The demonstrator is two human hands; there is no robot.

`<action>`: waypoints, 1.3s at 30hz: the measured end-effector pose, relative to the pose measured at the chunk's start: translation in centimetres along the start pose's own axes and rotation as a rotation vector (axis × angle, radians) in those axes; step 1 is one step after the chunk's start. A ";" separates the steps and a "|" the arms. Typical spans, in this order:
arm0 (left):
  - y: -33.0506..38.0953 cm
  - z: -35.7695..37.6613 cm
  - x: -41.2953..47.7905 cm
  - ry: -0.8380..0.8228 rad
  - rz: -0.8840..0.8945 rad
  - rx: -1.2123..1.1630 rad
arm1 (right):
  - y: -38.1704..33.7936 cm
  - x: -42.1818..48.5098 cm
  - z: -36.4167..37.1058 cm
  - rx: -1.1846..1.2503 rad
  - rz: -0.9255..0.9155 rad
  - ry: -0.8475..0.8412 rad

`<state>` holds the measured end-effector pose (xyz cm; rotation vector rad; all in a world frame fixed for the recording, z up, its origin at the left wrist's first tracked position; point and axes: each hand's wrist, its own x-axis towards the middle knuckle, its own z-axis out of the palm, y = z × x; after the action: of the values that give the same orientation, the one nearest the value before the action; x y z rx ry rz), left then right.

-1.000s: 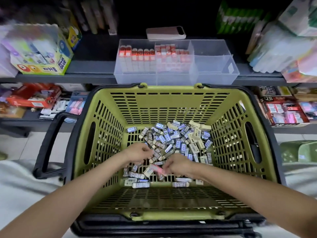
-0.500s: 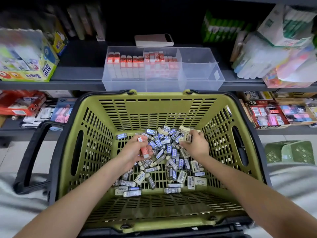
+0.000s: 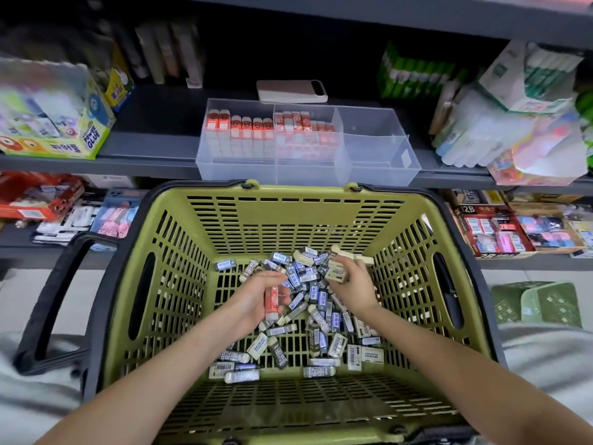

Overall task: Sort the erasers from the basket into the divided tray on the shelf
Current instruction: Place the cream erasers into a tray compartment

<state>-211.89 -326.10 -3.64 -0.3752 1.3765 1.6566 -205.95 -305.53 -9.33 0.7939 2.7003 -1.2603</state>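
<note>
1. Nearby, dozens of loose erasers (image 3: 321, 319) lie across the floor of the green basket (image 3: 179, 284), mostly blue-, grey- and cream-sleeved; most of the sorting looks left to do.
2. Mid-basket, the left grip (image 3: 253, 300), a bare hand, curls round one orange-sleeved eraser (image 3: 272, 301), upright in its fingers, above the heap.
3. Just right and slightly farther, the right grip (image 3: 356, 289) pinches a few cream erasers (image 3: 337, 273) at the heap's far edge.
4. Farthest, the divided tray (image 3: 378, 170) on the shelf (image 3: 144, 146) holds orange-sleeved rows in its left and middle compartments; the right compartment is bare. Both held lots are well apart from it.
</note>
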 end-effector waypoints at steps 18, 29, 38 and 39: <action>0.6 0.2 -0.2 0.046 -0.157 -0.306 | -10.9 -6.0 -1.7 0.540 -0.056 -0.597; 0.7 -0.2 -0.3 -0.132 -0.153 -0.253 | -1.0 0.1 -2.8 -0.411 0.201 -0.291; 1.6 0.0 -0.8 -0.051 -0.108 -0.212 | 0.4 -0.6 -1.7 -0.543 0.237 -0.338; 1.7 0.0 -0.8 -0.050 -0.093 -0.201 | 0.0 -0.5 -1.9 -0.490 0.246 -0.338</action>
<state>-212.81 -326.39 -2.00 -0.5029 1.1423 1.7197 -205.22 -304.36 -7.92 0.7364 2.3887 -0.5783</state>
